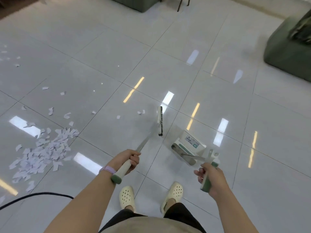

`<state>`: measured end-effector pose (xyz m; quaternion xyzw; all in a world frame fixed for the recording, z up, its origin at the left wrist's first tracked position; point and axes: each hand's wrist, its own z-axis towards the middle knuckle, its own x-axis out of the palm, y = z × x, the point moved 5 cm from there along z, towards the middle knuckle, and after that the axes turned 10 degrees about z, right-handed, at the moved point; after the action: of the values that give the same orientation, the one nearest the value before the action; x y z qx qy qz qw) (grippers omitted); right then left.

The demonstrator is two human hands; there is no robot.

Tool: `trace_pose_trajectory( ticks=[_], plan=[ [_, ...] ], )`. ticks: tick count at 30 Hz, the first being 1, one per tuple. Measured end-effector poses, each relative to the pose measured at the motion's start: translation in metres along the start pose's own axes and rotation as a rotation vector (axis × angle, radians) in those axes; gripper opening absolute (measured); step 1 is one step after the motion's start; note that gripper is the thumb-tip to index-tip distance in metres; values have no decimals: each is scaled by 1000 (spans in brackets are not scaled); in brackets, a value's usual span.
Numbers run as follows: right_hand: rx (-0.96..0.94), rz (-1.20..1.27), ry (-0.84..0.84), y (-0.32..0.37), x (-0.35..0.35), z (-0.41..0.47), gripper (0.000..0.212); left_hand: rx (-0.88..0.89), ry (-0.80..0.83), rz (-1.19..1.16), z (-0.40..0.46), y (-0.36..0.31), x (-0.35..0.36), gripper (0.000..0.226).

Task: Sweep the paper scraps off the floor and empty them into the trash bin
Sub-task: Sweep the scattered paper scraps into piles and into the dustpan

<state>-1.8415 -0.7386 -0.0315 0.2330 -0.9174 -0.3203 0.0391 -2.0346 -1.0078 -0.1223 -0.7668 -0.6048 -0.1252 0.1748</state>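
Broom (160,121) and dustpan (188,148) are held over a glossy tiled floor (168,39), seen from the head camera, with the sweeping not yet finished. The left hand (126,161) is wrapped round the broom's handle, fingers curled tight about the pale shaft just above its green end cap. The right hand (212,178) is closed on the dustpan's handle, thumb and fingers pinching it, though some fingertips appear loosely spread. The main pile of paper scraps (43,152) lies well to the left of the left hand's grip, at about the same depth, with loose pieces strewn further out and ahead. The broom head is set forward and to the right of that grip, its long axis running roughly away from the person, so it stands on the far side from the pile. The left hand is judged the nearer to the scraps; the dustpan hangs well apart from them, beyond the broom. A black cable (33,196) crosses the floor below the pile. No trash bin is seen
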Motion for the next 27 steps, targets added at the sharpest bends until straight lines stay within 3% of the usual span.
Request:
trace_pose_trajectory(
  ticks=[7, 13, 21, 27],
  plan=[
    [11, 184, -88, 50, -109, 54, 18, -152, 83, 264, 89, 20, 175, 15],
    [34, 165, -151, 60, -157, 85, 17, -192, 68, 278, 116, 22, 244, 17],
    [0, 5, -130, 87, -120, 109, 5, -109, -40, 2, 111, -23, 180, 17],
    [-49, -119, -75, 94, -30, 113, 12, -37, -84, -202, 71, -75, 91, 20]
  ],
)
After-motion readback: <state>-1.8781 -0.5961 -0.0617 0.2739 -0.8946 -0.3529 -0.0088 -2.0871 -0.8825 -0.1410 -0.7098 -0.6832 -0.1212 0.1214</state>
